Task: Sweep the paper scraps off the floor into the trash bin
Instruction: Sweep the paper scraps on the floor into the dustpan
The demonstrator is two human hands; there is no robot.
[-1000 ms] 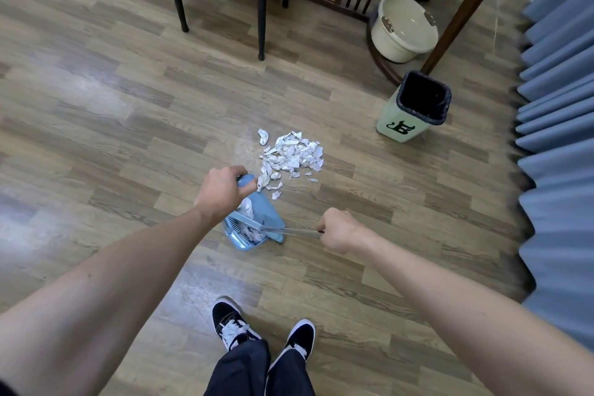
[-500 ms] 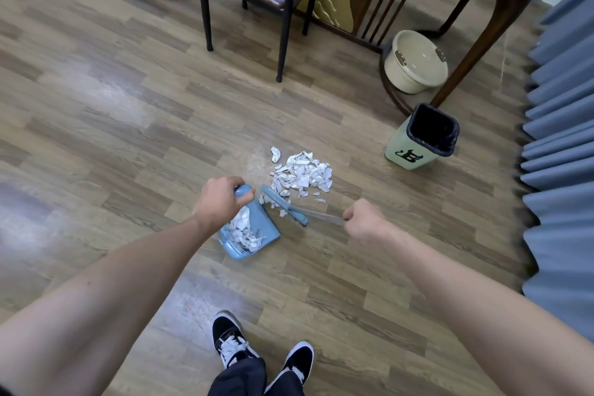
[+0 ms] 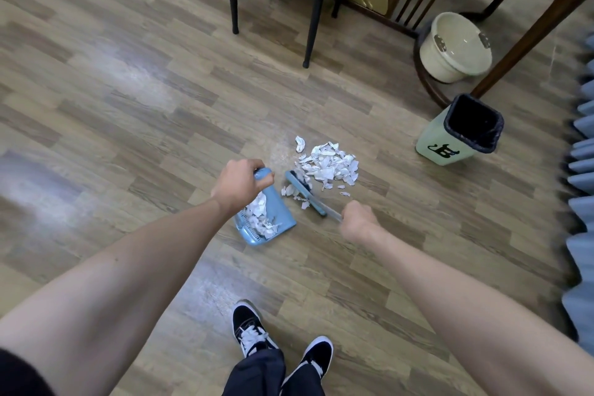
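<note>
A heap of white paper scraps (image 3: pixel 328 164) lies on the wooden floor ahead of me. My left hand (image 3: pixel 239 185) grips the handle of a blue dustpan (image 3: pixel 273 219), which rests on the floor and holds some scraps. My right hand (image 3: pixel 358 220) grips a small blue brush (image 3: pixel 303 190); its head touches the near left edge of the heap, just right of the pan. A pale green trash bin (image 3: pixel 450 146) with a black liner stands upright to the right, beyond the heap.
A black-legged chair (image 3: pixel 308 10) and dark wooden furniture legs (image 3: pixel 530 32) stand behind the heap. A cream bucket (image 3: pixel 453 48) sits by the bin. Blue pleated curtain (image 3: pixel 581 170) runs along the right edge. My two shoes (image 3: pixel 254 331) are at the bottom.
The brush has swung from over the dustpan out to the edge of the scrap heap. The dustpan stays put with more scraps inside. My view has shifted slightly.
</note>
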